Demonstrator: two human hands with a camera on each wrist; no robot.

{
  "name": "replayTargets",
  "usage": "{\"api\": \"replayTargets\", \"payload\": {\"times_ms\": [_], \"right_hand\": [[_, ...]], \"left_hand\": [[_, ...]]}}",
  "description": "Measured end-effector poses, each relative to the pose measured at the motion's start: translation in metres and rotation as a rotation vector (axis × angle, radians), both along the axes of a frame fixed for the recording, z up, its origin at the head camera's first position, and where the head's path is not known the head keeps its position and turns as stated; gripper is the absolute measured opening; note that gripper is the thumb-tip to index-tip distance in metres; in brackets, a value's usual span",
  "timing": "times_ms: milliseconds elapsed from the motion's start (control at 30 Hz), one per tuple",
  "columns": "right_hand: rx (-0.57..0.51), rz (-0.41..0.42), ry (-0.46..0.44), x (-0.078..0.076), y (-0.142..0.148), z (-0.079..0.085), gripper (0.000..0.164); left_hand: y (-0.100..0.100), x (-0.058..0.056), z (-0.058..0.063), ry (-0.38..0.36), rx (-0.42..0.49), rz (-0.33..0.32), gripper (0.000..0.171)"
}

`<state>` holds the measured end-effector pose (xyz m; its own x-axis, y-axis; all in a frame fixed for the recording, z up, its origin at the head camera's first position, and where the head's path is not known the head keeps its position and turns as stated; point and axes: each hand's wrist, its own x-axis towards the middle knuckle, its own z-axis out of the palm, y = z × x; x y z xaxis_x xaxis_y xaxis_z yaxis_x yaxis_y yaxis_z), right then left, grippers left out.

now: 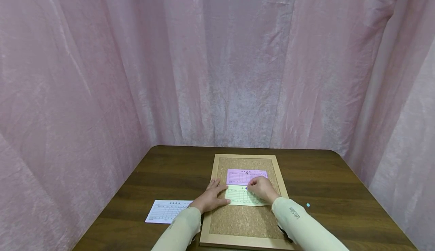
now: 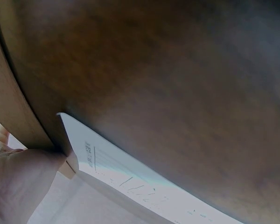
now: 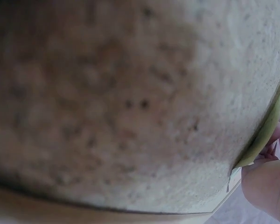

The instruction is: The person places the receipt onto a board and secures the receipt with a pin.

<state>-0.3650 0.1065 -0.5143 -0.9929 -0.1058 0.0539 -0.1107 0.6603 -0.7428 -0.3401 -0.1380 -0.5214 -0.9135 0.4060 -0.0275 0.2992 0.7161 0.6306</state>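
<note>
A framed corkboard lies on the table. On it a pink printed slip sits above a pale green one, with a small pin near the pink slip's top edge. My right hand pinches a purple pushpin at the top edge of the green slip; whether its point is in the cork is hidden. Fingers spread, my left hand rests on the board's left side, thumb and fingertip at the green slip's left edge. The right wrist view shows the green slip's edge curling up beside the hand.
Left of the board a white printed slip lies on the dark wooden table, partly behind the left forearm. A small light-blue object lies to the right of the board. Pink curtains hang behind the table and at both sides.
</note>
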Motion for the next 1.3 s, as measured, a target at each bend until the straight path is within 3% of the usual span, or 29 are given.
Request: {"api": "replayTargets", "payload": {"times_ms": [633,1300], "right_hand": [[0.059,0.001,0.027,-0.0039,0.0002,0.0009,0.01],[0.06,-0.037,0.021,0.0026,-0.0033,0.0074,0.008]], "left_hand": [[0.0007,0.0005,0.0001,-0.006,0.011,0.007,0.063],[0.001,0.0009,0.0024,-0.009,0.012,0.002,0.063]]}}
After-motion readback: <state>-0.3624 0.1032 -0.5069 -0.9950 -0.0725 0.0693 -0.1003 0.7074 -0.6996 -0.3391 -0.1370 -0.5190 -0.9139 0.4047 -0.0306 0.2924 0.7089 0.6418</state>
